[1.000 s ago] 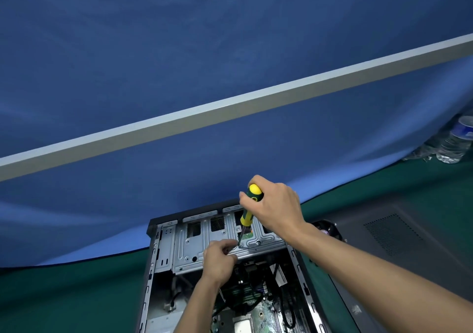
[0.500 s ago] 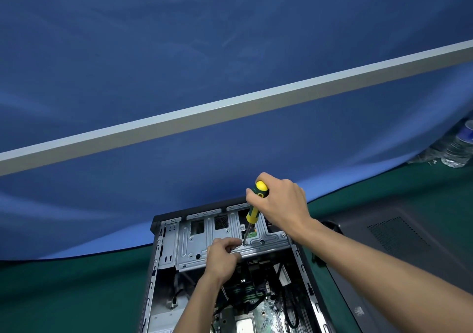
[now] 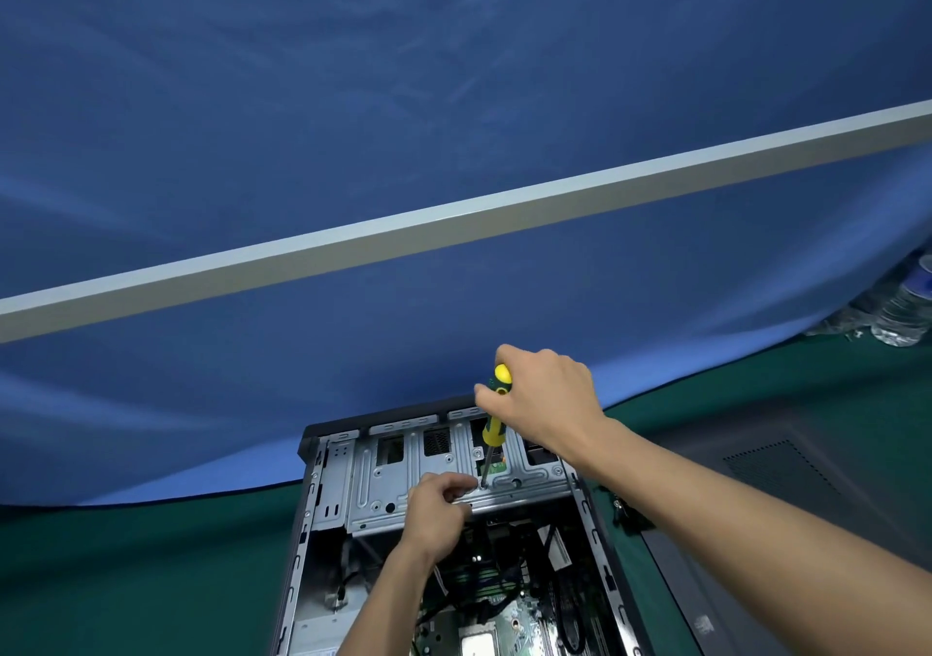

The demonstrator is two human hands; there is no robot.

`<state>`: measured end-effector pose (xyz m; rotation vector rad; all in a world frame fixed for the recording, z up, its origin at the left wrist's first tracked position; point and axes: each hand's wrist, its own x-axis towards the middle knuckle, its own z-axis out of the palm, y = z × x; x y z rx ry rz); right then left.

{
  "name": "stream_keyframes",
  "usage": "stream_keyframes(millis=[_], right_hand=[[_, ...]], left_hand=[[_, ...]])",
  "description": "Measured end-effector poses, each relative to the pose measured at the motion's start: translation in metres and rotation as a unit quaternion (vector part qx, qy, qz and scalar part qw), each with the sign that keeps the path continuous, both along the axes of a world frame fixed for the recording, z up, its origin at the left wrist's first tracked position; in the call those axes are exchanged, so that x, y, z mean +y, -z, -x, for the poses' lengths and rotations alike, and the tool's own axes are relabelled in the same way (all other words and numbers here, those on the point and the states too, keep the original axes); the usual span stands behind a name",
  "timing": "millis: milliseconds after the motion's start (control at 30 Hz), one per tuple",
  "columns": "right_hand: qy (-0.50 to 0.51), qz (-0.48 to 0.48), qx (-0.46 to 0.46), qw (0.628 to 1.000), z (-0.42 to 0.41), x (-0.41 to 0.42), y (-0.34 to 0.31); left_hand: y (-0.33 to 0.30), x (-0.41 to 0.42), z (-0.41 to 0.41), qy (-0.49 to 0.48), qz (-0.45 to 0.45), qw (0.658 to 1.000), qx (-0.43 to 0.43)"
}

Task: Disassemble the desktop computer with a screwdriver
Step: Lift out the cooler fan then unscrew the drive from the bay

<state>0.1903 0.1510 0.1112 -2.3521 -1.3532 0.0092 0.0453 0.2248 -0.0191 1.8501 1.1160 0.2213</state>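
Right hand (image 3: 547,395) grips screwdriver (image 3: 493,423) upright, tip down on drive cage (image 3: 444,479) of open computer case (image 3: 323,529). Left hand (image 3: 436,509), fingers curled, pinches at cage edge beside tip.

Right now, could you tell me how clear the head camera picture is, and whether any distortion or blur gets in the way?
In the head view, the wide lens bends the straight grey bar and bows the edges of the computer case; light is even, with no harsh glare; the right hand and screwdriver are sharp; the water bottles at the right edge look smeared.
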Motion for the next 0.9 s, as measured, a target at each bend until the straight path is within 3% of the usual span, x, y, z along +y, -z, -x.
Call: stream_keyframes(millis=[267,467,600,767,900], right_hand=[[-0.026,0.164,-0.057,0.984,0.025,0.022,-0.031],[-0.139,0.239,0.054,0.96,0.028,0.025,-0.05],[-0.104,0.24,-0.037,0.964,0.034,0.021,-0.048],[-0.14,0.244,0.075,0.957,0.032,0.024,-0.051],[-0.073,0.246,0.021,0.966,0.03,0.025,-0.052]], left_hand=[[0.003,0.0,0.0,0.0,-0.012,1.0,0.003],[0.003,0.0,-0.001,-0.002,-0.022,1.0,0.009],[0.003,-0.002,-0.001,-0.015,-0.022,1.0,0.005],[0.003,-0.002,-0.001,-0.015,-0.025,1.0,0.002],[0.002,0.001,0.0,-0.044,0.014,0.999,-0.021]])
